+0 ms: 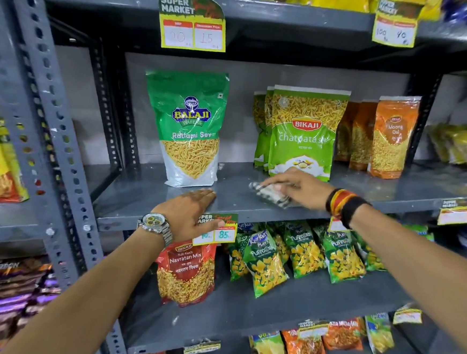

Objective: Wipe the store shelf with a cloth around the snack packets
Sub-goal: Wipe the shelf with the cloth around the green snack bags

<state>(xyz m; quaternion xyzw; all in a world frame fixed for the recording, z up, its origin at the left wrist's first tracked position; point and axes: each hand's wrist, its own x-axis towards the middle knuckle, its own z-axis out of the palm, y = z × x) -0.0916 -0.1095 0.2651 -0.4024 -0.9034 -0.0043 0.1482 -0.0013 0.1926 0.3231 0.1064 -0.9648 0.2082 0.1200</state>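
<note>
A grey metal shelf [147, 198] runs across the middle. On it stand a green Balaji Ratlami Sev packet [187, 128] at the left, green Bikaji packets [303, 132] in the middle and orange Moong Dal packets [392, 136] at the right. My right hand [301, 187] presses a black-and-white checked cloth [270, 195] flat on the shelf, just in front of the Bikaji packets. My left hand [193, 212] rests palm down on the shelf's front edge, below the Balaji packet, holding nothing.
A price tag [217, 228] hangs on the shelf lip beside my left hand. Below are a red Navratan Mix packet [185, 273] and green Puffcorn packets [299, 252]. A perforated upright post [56, 146] stands at the left. The upper shelf [295, 14] carries another price tag [192, 24].
</note>
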